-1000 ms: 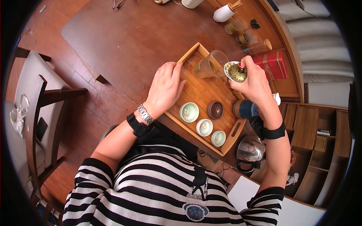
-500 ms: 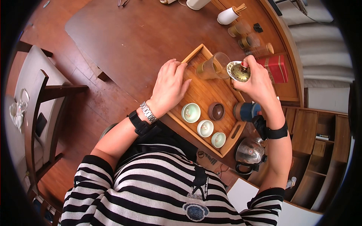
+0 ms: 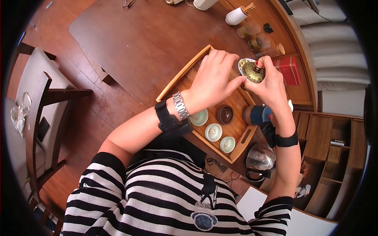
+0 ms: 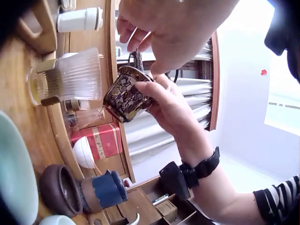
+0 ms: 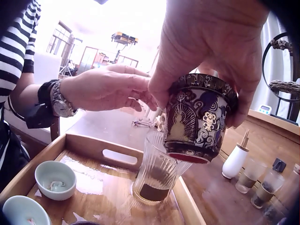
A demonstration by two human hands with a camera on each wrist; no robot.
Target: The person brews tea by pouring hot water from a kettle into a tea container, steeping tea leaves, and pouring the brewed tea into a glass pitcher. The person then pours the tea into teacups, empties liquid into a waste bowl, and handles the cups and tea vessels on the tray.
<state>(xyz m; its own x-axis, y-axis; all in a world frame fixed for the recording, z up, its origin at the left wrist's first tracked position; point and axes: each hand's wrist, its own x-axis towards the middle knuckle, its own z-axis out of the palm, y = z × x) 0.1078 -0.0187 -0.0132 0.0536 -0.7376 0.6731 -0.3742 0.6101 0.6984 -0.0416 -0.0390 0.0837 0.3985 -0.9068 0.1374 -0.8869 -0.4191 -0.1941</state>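
Observation:
My right hand (image 3: 271, 84) grips a dark, gold-patterned gaiwan (image 5: 199, 122) by its rim, fingertips at the lid's knob. The gaiwan is tilted close above a ribbed glass pitcher (image 5: 154, 180) with a brown band near its base. In the head view my left hand (image 3: 212, 80) covers most of that pitcher. Its fingers are loosely extended beside the gaiwan and hold nothing. Below, a wooden tray (image 3: 183, 80) carries the pitcher, a brown bowl (image 3: 225, 114) and pale green cups (image 3: 213, 133), one partly behind my left wrist.
A blue and brown canister (image 3: 254, 115) stands beside the tray's right side, with a steel kettle (image 3: 260, 157) nearer me. Farther back are a red box (image 3: 289, 70), several glasses (image 3: 258, 41) and a white holder with sticks (image 3: 236, 16). A chair (image 3: 47, 98) stands at left.
My left hand has left the tray's left edge and moved right across the pitcher toward the gaiwan. The right hand keeps its grip on the tilted gaiwan almost in place.

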